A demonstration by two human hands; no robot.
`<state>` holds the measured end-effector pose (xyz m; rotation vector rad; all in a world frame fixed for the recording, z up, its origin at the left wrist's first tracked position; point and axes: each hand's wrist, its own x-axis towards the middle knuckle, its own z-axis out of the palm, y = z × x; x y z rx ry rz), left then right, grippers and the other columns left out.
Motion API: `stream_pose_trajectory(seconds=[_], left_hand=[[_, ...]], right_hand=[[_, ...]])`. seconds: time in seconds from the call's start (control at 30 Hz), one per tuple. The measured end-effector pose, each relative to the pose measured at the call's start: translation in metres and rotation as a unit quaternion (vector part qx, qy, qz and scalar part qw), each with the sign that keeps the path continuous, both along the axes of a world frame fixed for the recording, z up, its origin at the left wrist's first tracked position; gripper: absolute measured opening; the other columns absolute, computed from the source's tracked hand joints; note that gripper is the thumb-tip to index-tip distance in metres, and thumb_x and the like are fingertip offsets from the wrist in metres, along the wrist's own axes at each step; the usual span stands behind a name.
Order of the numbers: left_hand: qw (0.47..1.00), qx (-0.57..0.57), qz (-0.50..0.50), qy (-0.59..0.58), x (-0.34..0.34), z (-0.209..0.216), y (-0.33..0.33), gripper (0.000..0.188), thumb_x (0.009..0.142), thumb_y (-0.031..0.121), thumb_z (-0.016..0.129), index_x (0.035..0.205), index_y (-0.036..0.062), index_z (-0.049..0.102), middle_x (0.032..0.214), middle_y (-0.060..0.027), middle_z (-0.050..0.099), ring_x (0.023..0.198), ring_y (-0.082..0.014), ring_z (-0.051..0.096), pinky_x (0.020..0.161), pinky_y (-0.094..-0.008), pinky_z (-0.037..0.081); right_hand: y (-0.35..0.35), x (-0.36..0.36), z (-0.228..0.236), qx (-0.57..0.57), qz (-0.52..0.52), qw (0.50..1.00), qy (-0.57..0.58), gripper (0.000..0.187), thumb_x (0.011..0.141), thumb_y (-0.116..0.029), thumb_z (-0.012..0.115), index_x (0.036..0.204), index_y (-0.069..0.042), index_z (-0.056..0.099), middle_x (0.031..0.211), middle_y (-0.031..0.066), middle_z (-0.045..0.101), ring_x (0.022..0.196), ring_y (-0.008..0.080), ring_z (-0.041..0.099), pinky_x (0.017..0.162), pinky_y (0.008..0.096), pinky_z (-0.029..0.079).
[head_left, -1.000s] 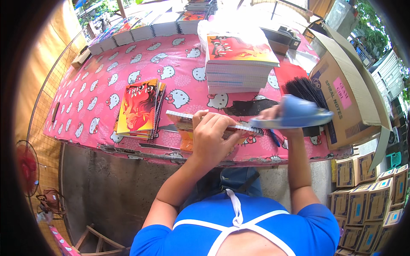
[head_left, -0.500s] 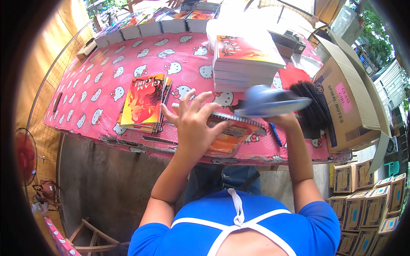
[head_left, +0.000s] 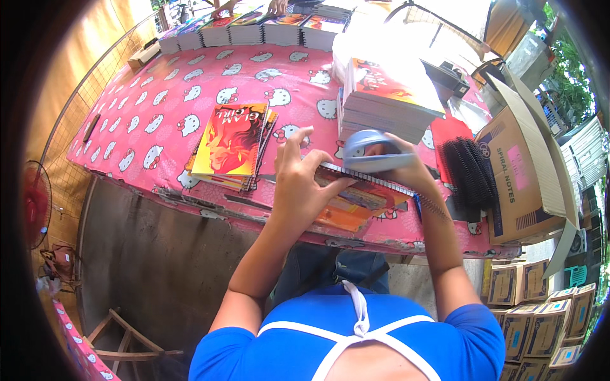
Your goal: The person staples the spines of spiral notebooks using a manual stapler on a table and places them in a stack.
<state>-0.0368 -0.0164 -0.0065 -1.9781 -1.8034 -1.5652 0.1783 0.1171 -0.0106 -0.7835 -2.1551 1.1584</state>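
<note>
My left hand (head_left: 300,184) pinches the bound edge of a spiral notebook (head_left: 346,213) with an orange cover, its thumb on the near face and some fingers raised. The notebook is tilted up at the table's near edge. A black coil runs along its top edge, and a loose end seems to trail by my right wrist. My right hand (head_left: 406,166) is closed round a blue-grey tool with a looped handle (head_left: 375,162), held against the coil edge; blur hides its exact kind. To the left lies a small pile of finished-looking spiral notebooks (head_left: 230,143) with red-yellow covers.
A tall stack of notebooks (head_left: 387,111) stands beyond my hands. Black plastic coils (head_left: 469,171) lie to the right, beside an open cardboard box (head_left: 518,178). Several notebook stacks (head_left: 279,33) line the far edge, where another person's hands (head_left: 277,6) show. Cartons (head_left: 549,317) are piled lower right.
My right hand has brought the blue-grey tool left and down, close over the notebook's coil. The left hand keeps its hold on the notebook. The whole view has shifted slightly.
</note>
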Motion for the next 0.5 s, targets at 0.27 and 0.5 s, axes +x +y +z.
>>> stream_pose_trajectory(seconds=[0.27, 0.5], left_hand=[[0.990, -0.019, -0.029, -0.135, -0.009, -0.011, -0.001, 0.053, 0.063, 0.022, 0.089, 0.102, 0.0052, 0.058, 0.117, -0.0110, 0.053, 0.099, -0.0202, 0.057, 0.079, -0.0321, 0.050], [0.913, -0.021, -0.115, -0.390, -0.013, -0.018, 0.002, 0.059, 0.071, -0.002, 0.081, 0.118, 0.0036, 0.047, 0.105, -0.0057, 0.054, 0.092, -0.0118, 0.057, 0.084, -0.0264, 0.049]], right_hand=[[-0.004, -0.029, 0.002, 0.064, -0.023, 0.996, -0.054, 0.038, 0.066, 0.005, 0.070, 0.103, 0.001, 0.062, 0.095, 0.0089, 0.067, 0.087, 0.0144, 0.062, 0.075, 0.0326, 0.052], [0.008, -0.047, 0.001, -0.034, 0.006, 0.998, 0.047, 0.046, 0.065, 0.008, 0.071, 0.110, 0.005, 0.061, 0.092, 0.0092, 0.068, 0.083, 0.0170, 0.066, 0.067, 0.0307, 0.054]])
